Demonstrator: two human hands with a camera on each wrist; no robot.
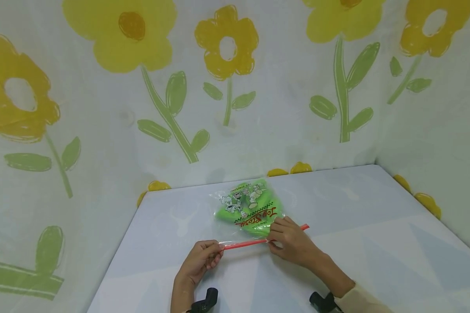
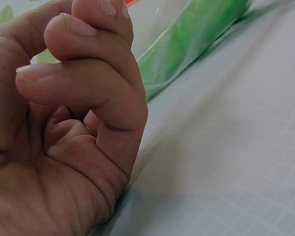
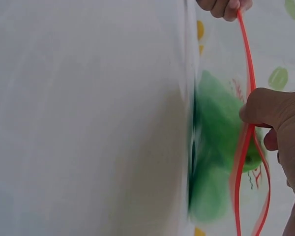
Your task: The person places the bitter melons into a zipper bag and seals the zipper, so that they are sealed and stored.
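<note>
A clear zip bag (image 1: 247, 208) printed with cartoon figures and red lettering lies on the table with something bright green inside. Its red zip strip (image 1: 244, 244) faces the person. At the strip's left end, my left hand (image 1: 201, 259) pinches the corner between thumb and fingers. Farther right along the strip, my right hand (image 1: 291, 241) pinches it between thumb and forefinger. The right wrist view shows the red strip (image 3: 246, 54) joined between the hands and parted into two lines beyond the right thumb. In the left wrist view, curled fingers (image 2: 88, 88) hide most of the grip.
The white table (image 1: 160, 278) has a pale grey-blue pattern. Behind it and at both sides hangs a cloth (image 1: 266, 130) printed with yellow flowers. Dark wrist-worn devices show near the left forearm (image 1: 182, 295) and the right sleeve (image 1: 360, 300).
</note>
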